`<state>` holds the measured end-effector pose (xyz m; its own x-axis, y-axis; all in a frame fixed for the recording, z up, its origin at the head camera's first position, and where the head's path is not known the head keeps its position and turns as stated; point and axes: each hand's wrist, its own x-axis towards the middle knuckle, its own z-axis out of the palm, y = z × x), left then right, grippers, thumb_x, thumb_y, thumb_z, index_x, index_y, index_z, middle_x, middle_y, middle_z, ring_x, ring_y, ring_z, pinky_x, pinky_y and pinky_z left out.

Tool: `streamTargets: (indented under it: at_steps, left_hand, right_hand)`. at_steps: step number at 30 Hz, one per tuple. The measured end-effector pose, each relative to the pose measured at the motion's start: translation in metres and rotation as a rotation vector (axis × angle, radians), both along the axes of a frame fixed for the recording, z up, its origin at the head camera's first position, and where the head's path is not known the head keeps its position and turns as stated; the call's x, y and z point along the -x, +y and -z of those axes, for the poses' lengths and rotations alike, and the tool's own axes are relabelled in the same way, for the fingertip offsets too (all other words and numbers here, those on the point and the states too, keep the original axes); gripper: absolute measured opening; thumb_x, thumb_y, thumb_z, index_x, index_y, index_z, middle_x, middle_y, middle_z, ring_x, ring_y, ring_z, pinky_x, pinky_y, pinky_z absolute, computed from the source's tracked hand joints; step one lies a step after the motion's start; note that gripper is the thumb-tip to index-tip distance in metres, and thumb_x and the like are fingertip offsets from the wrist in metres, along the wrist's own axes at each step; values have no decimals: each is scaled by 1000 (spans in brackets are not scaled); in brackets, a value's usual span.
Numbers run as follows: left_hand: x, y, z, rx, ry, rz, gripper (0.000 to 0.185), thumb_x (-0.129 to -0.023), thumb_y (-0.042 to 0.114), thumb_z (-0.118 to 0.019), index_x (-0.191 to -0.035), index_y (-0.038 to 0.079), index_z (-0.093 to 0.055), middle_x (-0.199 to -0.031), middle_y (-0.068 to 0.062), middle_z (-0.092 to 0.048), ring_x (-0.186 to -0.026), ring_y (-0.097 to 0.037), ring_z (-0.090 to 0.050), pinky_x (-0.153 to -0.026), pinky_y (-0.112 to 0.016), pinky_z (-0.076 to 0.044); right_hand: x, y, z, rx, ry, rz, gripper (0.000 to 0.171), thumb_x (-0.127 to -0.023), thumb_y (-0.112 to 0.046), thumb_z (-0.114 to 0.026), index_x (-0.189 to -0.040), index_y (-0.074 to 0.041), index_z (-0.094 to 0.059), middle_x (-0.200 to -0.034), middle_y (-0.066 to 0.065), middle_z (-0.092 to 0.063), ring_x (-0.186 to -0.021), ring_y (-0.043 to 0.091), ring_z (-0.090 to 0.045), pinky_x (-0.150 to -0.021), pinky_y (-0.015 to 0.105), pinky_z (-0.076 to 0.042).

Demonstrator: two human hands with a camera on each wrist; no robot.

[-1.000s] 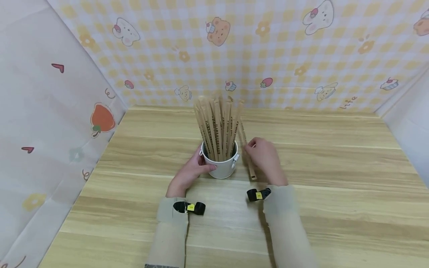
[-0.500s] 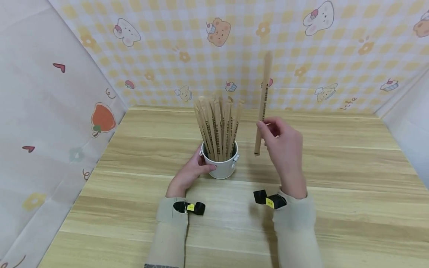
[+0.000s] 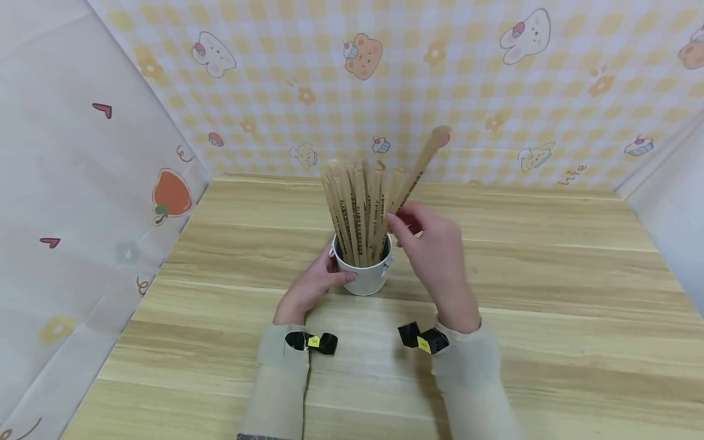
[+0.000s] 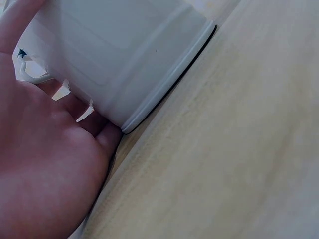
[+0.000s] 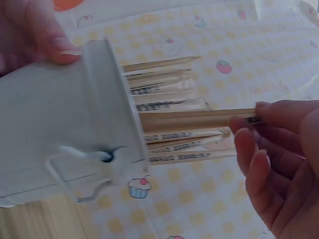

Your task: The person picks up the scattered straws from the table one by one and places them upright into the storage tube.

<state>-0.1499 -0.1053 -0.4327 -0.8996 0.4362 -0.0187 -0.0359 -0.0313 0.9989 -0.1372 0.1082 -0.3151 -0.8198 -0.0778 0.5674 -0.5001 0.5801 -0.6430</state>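
A small white metal bucket [image 3: 365,276] stands on the wooden table [image 3: 550,293] with several brown paper-wrapped sticks [image 3: 354,208] upright in it. My left hand [image 3: 313,282] wraps round the bucket's left side, and its palm [image 4: 45,169] lies against the bucket wall [image 4: 124,55]. My right hand [image 3: 434,253] pinches one wrapped stick [image 3: 419,168] that leans up to the right, its lower end at the bucket's rim. In the right wrist view the fingers [image 5: 259,149] grip that stick [image 5: 189,119] just beyond the bucket [image 5: 60,134].
Patterned cloth walls [image 3: 495,91] close in the table at the back and on the left [image 3: 82,183]. Bare wood lies to the right of the bucket and along the near edge. Black wrist straps [image 3: 310,341] sit on both sleeves.
My right hand lifted one wrapped stick from the table beside the bucket, raised it upright, then brought it left and down to the bucket's rim. The left hand stayed on the bucket.
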Motion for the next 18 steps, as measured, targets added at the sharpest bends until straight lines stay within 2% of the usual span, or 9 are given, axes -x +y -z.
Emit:
streamTargets:
  at_steps: [6,12,14,18]
  left_hand:
    - [2,-1,2,-5,25,8,88,-75,15,-70,-140,37,-15,-140,0,-30,-127,-20,-29,-103,-41,-23]
    - [4,-3,5,-4,24,19,89,-76,14,-69,-140,40,-13,-141,3,-28,-128,-17,-28,-103,-40,-23]
    - [2,-3,4,3,10,20,90,-75,14,-69,-139,41,-13,-142,4,-27,-128,-15,-27,-103,-38,-23]
    - [1,0,0,-15,3,25,89,-76,10,-68,-140,40,-13,-142,3,-27,-128,-16,-28,-104,-38,-23]
  right_hand:
    - [5,-5,9,-214,-151,-3,20,-82,-30,-63,-85,-11,-68,-69,-3,-57,-59,11,-48,-51,25,-40]
    - [8,-6,18,-322,-363,-30,17,-81,-28,-64,-85,-12,-70,-72,-2,-56,-60,14,-47,-51,26,-39]
    - [8,-6,20,-348,-402,-48,16,-80,-27,-65,-85,-12,-70,-74,-1,-58,-60,14,-48,-51,25,-40]
    - [8,-4,20,-371,-417,-74,16,-80,-26,-65,-87,-12,-70,-75,-2,-59,-61,14,-49,-51,25,-41]
